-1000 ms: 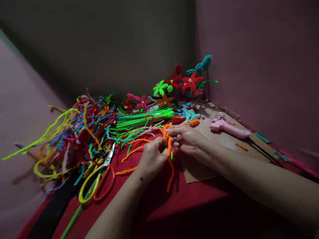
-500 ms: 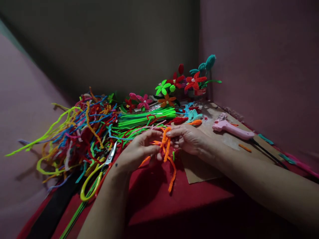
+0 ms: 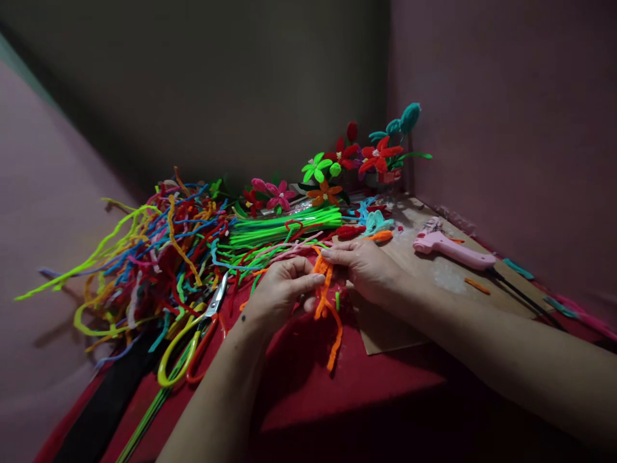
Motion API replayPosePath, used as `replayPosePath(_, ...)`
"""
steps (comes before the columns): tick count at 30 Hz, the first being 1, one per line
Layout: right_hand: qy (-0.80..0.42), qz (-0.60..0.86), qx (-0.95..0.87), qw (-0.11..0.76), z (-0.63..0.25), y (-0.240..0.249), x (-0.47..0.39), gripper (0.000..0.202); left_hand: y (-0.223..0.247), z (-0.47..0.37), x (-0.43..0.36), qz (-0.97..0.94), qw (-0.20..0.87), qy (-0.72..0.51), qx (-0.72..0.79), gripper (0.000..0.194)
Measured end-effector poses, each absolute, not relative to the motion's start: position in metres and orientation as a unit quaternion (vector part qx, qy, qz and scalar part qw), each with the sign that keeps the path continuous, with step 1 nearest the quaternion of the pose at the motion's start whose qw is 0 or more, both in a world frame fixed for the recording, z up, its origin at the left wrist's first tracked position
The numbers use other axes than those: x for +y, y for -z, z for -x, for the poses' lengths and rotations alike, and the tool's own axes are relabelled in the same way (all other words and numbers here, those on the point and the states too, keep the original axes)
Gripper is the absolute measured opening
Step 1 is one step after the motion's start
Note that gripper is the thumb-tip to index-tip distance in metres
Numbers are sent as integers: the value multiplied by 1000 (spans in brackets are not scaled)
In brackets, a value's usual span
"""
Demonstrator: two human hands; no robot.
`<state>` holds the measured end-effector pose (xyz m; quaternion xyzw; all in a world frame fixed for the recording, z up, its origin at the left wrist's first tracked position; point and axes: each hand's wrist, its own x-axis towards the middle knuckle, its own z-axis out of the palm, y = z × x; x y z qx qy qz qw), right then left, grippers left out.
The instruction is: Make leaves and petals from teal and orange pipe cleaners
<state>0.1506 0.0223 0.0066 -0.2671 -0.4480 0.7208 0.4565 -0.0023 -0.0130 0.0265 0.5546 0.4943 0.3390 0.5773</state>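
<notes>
Orange pipe cleaners point(image 3: 324, 289), bent and tangled together, hang between my hands, with one long end curving down over the red cloth. My left hand point(image 3: 289, 286) pinches them from the left, thumb across the front. At their upper part the thumb and fingers of my right hand point(image 3: 359, 263) are closed on them. Scissors with yellow and red handles point(image 3: 180, 354) lie left of my left wrist. Behind my hands is a bundle of bright green pipe cleaners point(image 3: 284, 226).
A heap of mixed pipe cleaners point(image 3: 144, 257) covers the left. Fuzzy flowers point(image 3: 315, 168) stand at the back. A pink glue gun point(image 3: 453, 249) lies on a cardboard sheet point(image 3: 409, 283) at the right, its black cord trailing right. Walls enclose the back.
The thumb of my left hand has moved up and right onto the orange pipe cleaners, and their loops look narrower between my hands. The scissors' red handle shows more.
</notes>
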Motion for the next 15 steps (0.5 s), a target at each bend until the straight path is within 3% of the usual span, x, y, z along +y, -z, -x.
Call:
replayPosePath(5, -750, 269, -418, 436, -147, -4, 23, 14, -31, 7, -12, -598, 597, -281, 455, 18)
replayPosePath(15, -690, 305, -461, 467, -155, -10, 28, 23, -32, 3, -11, -537, 601, -365, 466, 21)
